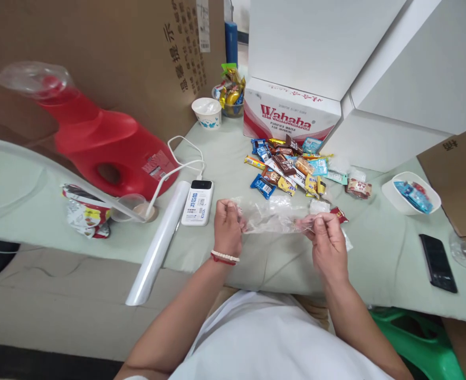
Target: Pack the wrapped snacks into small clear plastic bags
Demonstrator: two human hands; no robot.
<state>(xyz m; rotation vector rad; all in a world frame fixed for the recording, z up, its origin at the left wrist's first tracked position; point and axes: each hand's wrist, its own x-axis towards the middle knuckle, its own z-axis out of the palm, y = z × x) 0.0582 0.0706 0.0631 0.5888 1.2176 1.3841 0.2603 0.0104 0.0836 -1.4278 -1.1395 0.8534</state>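
A clear plastic bag (272, 219) is stretched between my two hands, just over the front part of the table. My left hand (228, 224) grips its left end, thumb pressed against the curled fingers. At the other end my right hand (327, 240) pinches the bag between thumb and fingers. Beyond the bag lies a loose pile of wrapped snacks (286, 164) in blue, brown and yellow packets. Close to my right hand are a dark red packet (339, 215), partly hidden by the fingers, and a small brown-and-white packet (358, 188).
Left of my hands lie a white power bank (198, 203) with a cable and a clear plastic roll (159, 243) overhanging the table edge. A red jug (114, 142) stands farther left. A Wahaba carton (292, 113) is behind the snacks. Rightward are a white bowl (391, 195) and a phone (438, 263).
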